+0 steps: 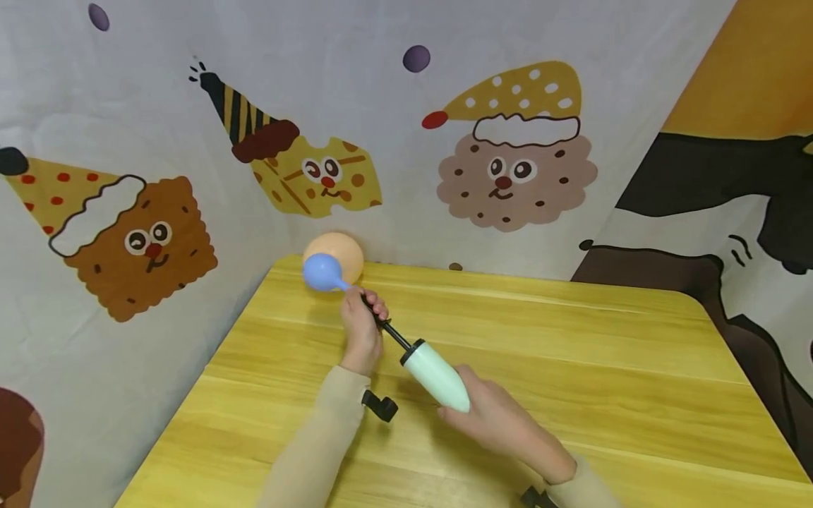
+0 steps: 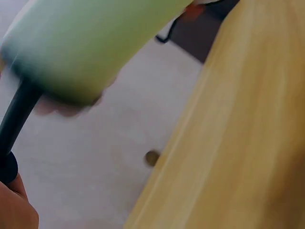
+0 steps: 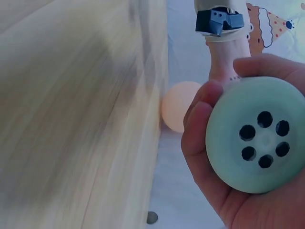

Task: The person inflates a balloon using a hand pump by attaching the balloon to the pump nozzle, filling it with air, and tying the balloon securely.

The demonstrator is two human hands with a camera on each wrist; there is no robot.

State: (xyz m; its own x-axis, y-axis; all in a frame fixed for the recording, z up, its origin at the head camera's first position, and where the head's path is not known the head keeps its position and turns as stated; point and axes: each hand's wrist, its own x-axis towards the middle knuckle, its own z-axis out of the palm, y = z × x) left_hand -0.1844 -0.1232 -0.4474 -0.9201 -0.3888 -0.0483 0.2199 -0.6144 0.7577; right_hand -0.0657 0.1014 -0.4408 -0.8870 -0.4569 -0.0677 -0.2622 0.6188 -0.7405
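A mint-green balloon pump (image 1: pixel 437 375) with a black rod is held between both hands above the table. My left hand (image 1: pixel 362 328) grips its black nozzle end, where a small, partly inflated blue balloon (image 1: pixel 322 272) is fitted. Around the pump's green body curls my right hand (image 1: pixel 498 416); the right wrist view shows its fingers wrapped about the pump's holed end (image 3: pixel 257 136). Between the hands, part of the black rod (image 1: pixel 396 335) is exposed. In the left wrist view the green body (image 2: pixel 90 43) is blurred.
Behind the blue balloon, a larger peach balloon (image 1: pixel 343 248) sits at the table's far left corner. The wooden table (image 1: pixel 571 346) borders on a hanging cloth (image 1: pixel 356 42) printed with cartoon biscuits. Black wrist mounts (image 1: pixel 381 406) are strapped over the sleeves.
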